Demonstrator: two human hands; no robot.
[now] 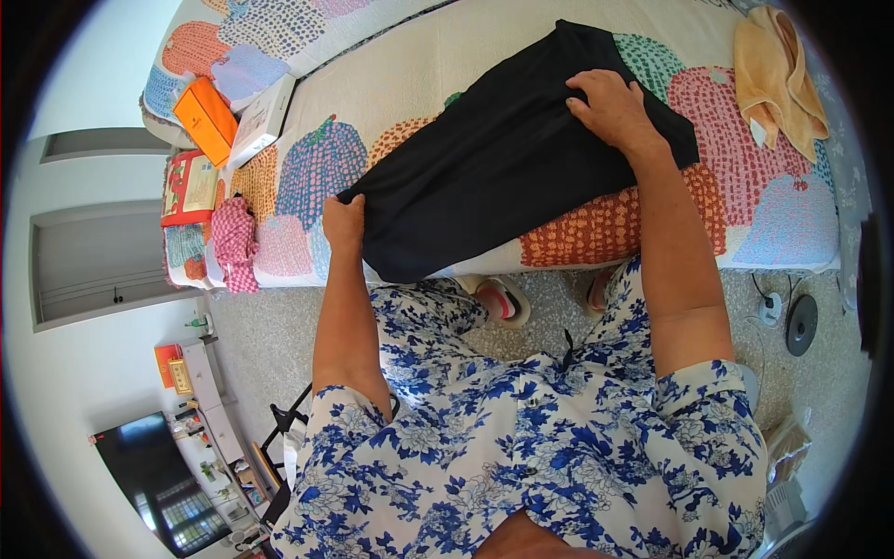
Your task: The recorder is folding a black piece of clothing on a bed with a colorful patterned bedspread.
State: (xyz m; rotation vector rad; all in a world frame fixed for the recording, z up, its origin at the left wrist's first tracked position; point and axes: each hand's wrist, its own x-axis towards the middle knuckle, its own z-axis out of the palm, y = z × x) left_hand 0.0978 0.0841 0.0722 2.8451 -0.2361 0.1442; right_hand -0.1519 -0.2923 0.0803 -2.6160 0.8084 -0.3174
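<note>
A black cloth garment [482,161] lies spread at a slant over a patterned sofa cover [391,77]. At its narrower left end, my left hand [344,222] pinches the upper corner between thumb and fingers. My right hand [611,108] rests on the wider right part, fingers apart and slightly bent, touching the fabric. Light wrinkles run along the middle of the cloth. Its lower left corner lies at the sofa's front edge, close to my knees.
A tan towel [775,77] lies at the right end. To the left are a pink checked cloth [235,241], a red patterned packet [188,189], an orange box [204,122] and a white box [262,120]. A round dark object [802,325] and a white socket [770,309] with cables are at lower right.
</note>
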